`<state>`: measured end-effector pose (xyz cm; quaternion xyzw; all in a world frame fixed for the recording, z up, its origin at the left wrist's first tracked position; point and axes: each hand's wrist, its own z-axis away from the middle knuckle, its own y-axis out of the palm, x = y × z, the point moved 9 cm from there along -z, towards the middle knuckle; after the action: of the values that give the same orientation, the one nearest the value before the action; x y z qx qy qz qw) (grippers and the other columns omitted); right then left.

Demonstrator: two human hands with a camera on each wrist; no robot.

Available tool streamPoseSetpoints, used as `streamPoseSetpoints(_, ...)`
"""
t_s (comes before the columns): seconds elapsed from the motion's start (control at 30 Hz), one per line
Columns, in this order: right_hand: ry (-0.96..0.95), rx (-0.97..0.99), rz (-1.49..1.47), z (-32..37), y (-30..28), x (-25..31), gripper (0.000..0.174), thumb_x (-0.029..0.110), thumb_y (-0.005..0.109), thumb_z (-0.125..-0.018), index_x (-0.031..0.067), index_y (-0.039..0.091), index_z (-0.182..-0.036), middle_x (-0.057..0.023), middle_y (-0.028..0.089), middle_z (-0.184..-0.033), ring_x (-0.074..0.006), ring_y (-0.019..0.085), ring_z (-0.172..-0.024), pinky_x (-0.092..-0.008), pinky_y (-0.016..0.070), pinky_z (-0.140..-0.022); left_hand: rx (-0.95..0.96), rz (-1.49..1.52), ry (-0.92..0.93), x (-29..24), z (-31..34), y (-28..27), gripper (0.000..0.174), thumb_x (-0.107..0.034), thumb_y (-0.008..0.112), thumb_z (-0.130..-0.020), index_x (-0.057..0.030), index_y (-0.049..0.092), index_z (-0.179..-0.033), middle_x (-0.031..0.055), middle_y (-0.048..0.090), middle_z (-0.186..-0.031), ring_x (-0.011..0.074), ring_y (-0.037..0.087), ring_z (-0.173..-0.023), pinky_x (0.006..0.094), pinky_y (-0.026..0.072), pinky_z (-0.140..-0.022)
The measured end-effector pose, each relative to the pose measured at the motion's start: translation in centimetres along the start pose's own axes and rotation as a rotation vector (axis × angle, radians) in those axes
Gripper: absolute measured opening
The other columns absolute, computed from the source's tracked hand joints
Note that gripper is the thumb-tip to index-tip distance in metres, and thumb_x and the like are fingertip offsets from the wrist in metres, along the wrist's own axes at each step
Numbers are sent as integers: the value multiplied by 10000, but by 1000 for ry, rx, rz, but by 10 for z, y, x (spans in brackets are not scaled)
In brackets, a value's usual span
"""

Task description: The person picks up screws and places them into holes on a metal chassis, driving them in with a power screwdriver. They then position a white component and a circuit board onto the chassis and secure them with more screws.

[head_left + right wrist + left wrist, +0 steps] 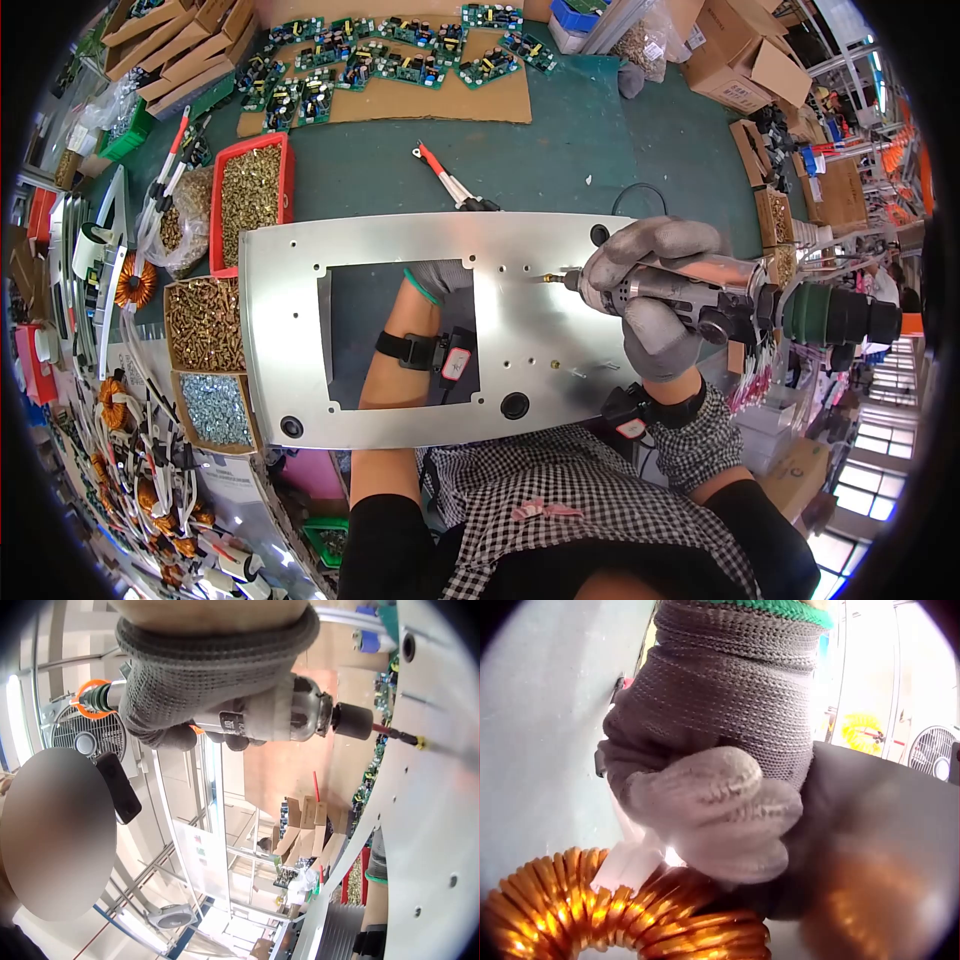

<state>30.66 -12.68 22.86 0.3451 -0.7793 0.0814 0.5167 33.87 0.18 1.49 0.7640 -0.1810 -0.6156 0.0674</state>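
Note:
A silver metal panel point(400, 430) with a rectangular cutout lies across the front of the bench. My gloved right hand point(655, 290) grips a power screwdriver point(690, 300) whose bit points left, with its tip at the panel's upper right part. In the right wrist view, the bit's yellowish tip point(421, 742) is at the panel face. The left forearm shows through the cutout, and the gloved left hand point(445, 280) passes beneath the panel. In the left wrist view, that hand point(720, 802) curls its fingers at a copper-wound coil point(630, 907) beside a white piece point(630, 862); its fingertips are partly hidden.
Left of the panel stand a red bin point(287, 200) of brass parts, a box of screws point(203, 325) and a box of silvery hardware point(215, 408). Red-and-white leads point(450, 180) lie behind the panel. Circuit boards point(410, 68) sit on cardboard at the back; more coils point(135, 280) are far left.

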Motion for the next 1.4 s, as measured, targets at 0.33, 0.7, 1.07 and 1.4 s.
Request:
streamPoseSetpoints(0.33,52,7,37,-6,3,-3,417,-58,631,-732,52,463,-1098,-146,590,-990,-197,616,-862,-315,525,-751,144,-190,-66,8,4,11,245,-238,433,-940,-29,513,-1037,66,554,-1012,154,530,-897,288,455,-822)
streamPoseSetpoints(0.7,54,-74,-16,-7,0,-4,432,-153,606,-698,55,456,-1045,-139,581,-928,-222,610,-817,-323,521,-636,303,-6,-304,0,35,38,351,-143,591,-849,-14,530,-1170,88,582,-1108,155,530,-1003,299,456,-870)
streamPoseSetpoints(1.07,3,-103,-61,-11,5,3,435,-169,486,-697,-4,469,-1099,-191,611,-920,-163,575,-626,-270,459,-465,-810,-385,-535,-57,165,-74,254,-196,468,-937,-21,583,-1082,42,555,-763,162,522,-684,293,446,-655)
streamPoseSetpoints(1.4,21,-147,68,-5,7,8,424,-116,475,-703,-3,476,-1112,-178,606,-945,-176,604,-693,-266,486,-479,-622,-1206,-249,-65,214,-37,213,-198,574,-851,-57,618,-1005,125,606,-962,262,591,-854,378,483,-745)
